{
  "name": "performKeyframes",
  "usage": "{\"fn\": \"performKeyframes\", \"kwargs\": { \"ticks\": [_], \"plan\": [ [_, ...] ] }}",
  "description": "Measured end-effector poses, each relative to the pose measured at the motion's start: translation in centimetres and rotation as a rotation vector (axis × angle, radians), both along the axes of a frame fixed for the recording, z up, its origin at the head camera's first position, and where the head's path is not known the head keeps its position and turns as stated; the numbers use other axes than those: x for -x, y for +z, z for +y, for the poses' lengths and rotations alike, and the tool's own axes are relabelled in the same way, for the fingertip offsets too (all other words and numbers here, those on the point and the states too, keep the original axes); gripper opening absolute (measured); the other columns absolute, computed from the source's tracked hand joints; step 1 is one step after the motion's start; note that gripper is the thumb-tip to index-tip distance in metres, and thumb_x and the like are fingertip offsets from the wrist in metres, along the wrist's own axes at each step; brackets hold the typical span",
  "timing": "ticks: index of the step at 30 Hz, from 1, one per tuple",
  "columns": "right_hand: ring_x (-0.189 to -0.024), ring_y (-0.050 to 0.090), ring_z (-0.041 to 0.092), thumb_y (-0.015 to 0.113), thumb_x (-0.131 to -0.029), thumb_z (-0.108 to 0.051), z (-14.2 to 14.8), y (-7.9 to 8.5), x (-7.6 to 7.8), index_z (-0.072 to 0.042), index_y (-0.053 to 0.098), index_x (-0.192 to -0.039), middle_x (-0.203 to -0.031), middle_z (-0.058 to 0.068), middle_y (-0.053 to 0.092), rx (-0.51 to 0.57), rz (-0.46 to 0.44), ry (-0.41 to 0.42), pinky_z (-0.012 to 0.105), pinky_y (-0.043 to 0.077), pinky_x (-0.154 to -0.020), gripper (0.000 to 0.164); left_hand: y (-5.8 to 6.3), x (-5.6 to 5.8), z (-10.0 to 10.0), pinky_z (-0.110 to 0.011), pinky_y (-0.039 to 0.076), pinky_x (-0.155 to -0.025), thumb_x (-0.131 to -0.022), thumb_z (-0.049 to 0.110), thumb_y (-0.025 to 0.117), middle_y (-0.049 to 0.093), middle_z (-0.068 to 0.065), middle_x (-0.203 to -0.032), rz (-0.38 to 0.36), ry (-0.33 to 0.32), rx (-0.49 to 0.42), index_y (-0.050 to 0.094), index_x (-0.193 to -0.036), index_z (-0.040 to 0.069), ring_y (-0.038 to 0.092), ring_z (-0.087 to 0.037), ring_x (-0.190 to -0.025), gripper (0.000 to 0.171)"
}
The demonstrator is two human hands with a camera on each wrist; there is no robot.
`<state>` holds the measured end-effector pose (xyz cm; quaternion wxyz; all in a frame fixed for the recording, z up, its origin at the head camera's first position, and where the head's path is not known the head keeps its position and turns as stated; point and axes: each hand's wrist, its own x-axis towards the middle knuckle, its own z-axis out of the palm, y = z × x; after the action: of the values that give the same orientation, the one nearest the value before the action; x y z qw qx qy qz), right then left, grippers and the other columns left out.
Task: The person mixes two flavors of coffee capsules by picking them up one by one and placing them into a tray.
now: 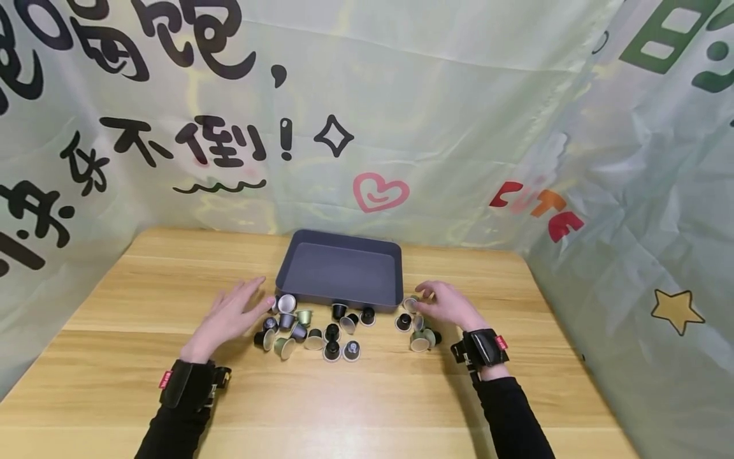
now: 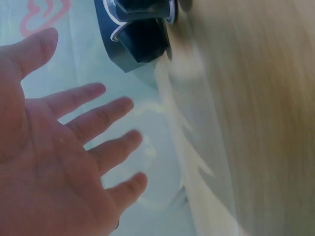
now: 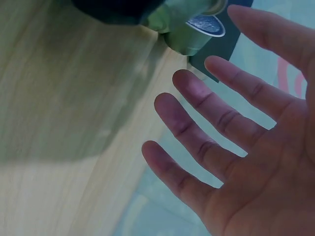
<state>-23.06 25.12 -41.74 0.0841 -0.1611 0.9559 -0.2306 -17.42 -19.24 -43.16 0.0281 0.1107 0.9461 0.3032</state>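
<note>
Small coffee capsules in black, green, blue and silver lie in loose groups before a dark grey tray (image 1: 343,264). My left hand (image 1: 229,317) is beside the left group, thumb near a silver-topped capsule (image 1: 287,303); its fingers spread out and hold nothing. In the left wrist view a dark capsule (image 2: 142,42) shows beyond the fingers (image 2: 101,118). To the right, my right hand (image 1: 450,306) hovers at the small right group, fingertips close by a pale capsule (image 1: 410,303). The right wrist view shows its extended fingers (image 3: 197,98) near a green capsule (image 3: 189,42).
All of this is on a wooden table (image 1: 287,408). A printed cloth (image 1: 447,127) hangs behind the table and along its right side. More capsules, such as a black one (image 1: 332,350), stand between the hands in front of the tray.
</note>
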Motion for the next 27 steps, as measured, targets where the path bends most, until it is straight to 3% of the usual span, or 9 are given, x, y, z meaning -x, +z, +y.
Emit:
{"fn": "performKeyframes", "kwargs": {
  "ticks": [7,13,19,27],
  "plan": [
    [-0.095,0.065,0.026,0.072,-0.091,-0.025,-0.4,-0.1,0.5,0.0,0.063,-0.126,-0.107,0.017,0.069,-0.028,-0.054,0.018,0.045,0.057,-0.083,0.043,0.1,0.0,0.1,-0.074,0.02,-0.117,-0.105,0.045,0.045,0.036,-0.03,-0.157,-0.008,-0.036,-0.082,0.03,-0.155,-0.003,0.034,-0.053,-0.144,0.071],
    [-0.086,0.06,0.019,0.073,-0.091,-0.024,-0.7,0.1,0.8,0.0,0.063,-0.124,-0.097,0.011,0.066,-0.051,-0.083,0.037,0.035,0.053,-0.076,0.042,0.1,-0.1,0.1,-0.07,0.036,-0.112,-0.105,0.044,0.048,0.04,-0.03,-0.155,-0.023,-0.039,-0.131,0.03,-0.155,-0.002,0.04,-0.053,-0.14,0.07],
    [-0.075,0.053,0.014,0.073,-0.091,-0.02,-0.9,0.0,1.3,-0.002,0.064,-0.124,-0.087,0.004,0.061,-0.073,-0.095,0.06,0.028,0.045,-0.069,0.04,0.1,-0.2,0.2,-0.07,0.037,-0.112,-0.105,0.04,0.049,0.042,-0.032,-0.153,-0.026,-0.054,-0.141,0.029,-0.155,-0.004,0.041,-0.053,-0.139,0.069],
    [-0.073,0.054,0.014,0.072,-0.089,-0.012,-1.1,-0.4,1.7,0.0,0.067,-0.117,-0.085,0.005,0.063,-0.079,-0.045,0.118,0.028,0.046,-0.066,0.031,0.2,-0.2,0.3,-0.07,0.038,-0.111,-0.105,0.037,0.051,0.043,-0.033,-0.151,-0.021,-0.064,-0.144,0.029,-0.155,-0.004,0.042,-0.054,-0.138,0.068]
  ]
}}
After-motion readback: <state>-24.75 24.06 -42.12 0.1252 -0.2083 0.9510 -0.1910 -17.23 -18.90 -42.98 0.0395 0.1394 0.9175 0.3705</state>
